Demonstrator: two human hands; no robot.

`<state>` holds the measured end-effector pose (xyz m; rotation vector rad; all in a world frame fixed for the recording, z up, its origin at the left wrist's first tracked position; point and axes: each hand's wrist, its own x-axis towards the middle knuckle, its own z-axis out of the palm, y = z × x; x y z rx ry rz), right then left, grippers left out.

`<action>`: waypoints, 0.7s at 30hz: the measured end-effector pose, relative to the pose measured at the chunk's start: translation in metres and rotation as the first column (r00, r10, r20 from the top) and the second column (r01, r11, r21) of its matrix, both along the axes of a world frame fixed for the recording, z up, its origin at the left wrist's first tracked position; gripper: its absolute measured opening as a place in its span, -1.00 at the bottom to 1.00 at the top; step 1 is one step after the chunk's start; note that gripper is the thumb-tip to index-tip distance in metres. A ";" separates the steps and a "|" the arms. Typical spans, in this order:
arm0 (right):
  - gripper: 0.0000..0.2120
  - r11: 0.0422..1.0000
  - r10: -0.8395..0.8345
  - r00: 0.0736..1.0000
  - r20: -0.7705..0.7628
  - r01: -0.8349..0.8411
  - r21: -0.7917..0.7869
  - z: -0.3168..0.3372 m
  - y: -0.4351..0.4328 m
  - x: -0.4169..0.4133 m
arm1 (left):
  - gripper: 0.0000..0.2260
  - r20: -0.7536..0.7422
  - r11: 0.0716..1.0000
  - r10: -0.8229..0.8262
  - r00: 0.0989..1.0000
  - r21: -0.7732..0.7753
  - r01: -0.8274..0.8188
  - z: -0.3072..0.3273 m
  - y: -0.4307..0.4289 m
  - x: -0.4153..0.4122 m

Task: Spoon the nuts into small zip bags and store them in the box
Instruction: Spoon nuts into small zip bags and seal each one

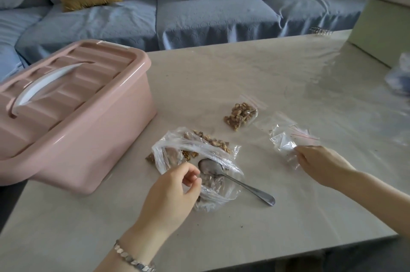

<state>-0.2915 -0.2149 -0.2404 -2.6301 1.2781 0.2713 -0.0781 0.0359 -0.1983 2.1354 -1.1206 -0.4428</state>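
A large clear plastic bag of walnut pieces (199, 149) lies open on the table, with a metal spoon (241, 184) resting across it, bowl toward the nuts. My left hand (170, 194) sits at the bag's near edge, fingers curled, and seems to pinch the plastic rim. A small zip bag filled with nuts (240, 116) lies further back. To the right, my right hand (321, 163) pinches the corner of the empty small zip bags (286, 138). The pink box (77, 120) stands at the left with its lid on and its white handle down.
The pale table (244, 223) ends close to me at the front and right. A pale green box (377, 27) and a crumpled clear bag (399, 78) sit at the far right. Behind the table runs a blue sofa (199, 16) with cushions.
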 end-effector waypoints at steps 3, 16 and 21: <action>-0.65 0.996 -0.029 0.999 0.034 0.025 0.087 0.006 0.001 0.001 | -0.94 -0.007 1.000 -0.008 1.000 -0.007 0.008 0.002 -0.001 -0.003; -0.71 0.717 0.682 0.527 0.508 -0.344 -0.606 0.036 0.124 0.066 | -0.70 -0.798 0.976 0.014 0.603 -0.119 -0.181 0.034 -0.020 -0.016; -0.68 0.656 0.755 0.451 0.477 -0.521 -0.546 0.026 0.141 0.073 | -0.83 -0.830 0.938 0.129 0.542 -0.075 -0.339 0.028 -0.014 -0.011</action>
